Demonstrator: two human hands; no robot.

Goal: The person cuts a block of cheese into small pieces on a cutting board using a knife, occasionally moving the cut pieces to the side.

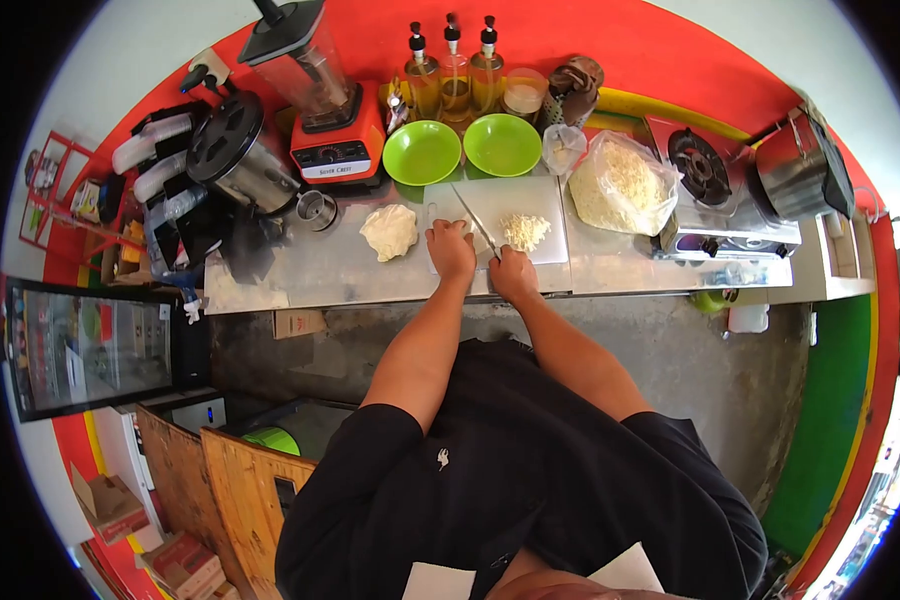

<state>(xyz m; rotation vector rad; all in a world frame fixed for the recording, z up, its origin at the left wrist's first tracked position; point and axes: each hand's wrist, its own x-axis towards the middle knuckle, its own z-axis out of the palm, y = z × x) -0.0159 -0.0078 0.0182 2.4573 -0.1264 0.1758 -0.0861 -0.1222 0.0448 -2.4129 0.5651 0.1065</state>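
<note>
A white cutting board (545, 195) lies on the metal counter. My right hand (513, 274) is wrapped round the handle of a knife (475, 218), whose blade points up and left across the board. My left hand (452, 249) rests on the board's left part, just left of the blade, fingers bent downward; whatever lies under them is too small to make out. Right of the blade sits a small pile of chopped pale food (525, 232). A larger pale lump (389, 232) is on the counter left of the board.
Behind the board stand two green bowls (422, 153) (502, 145) and several pump bottles (455, 85). A red blender (337, 145) and a steel pot (235, 155) are at the left. To the right are a plastic bag of pale shreds (620, 185) and a gas stove (730, 235).
</note>
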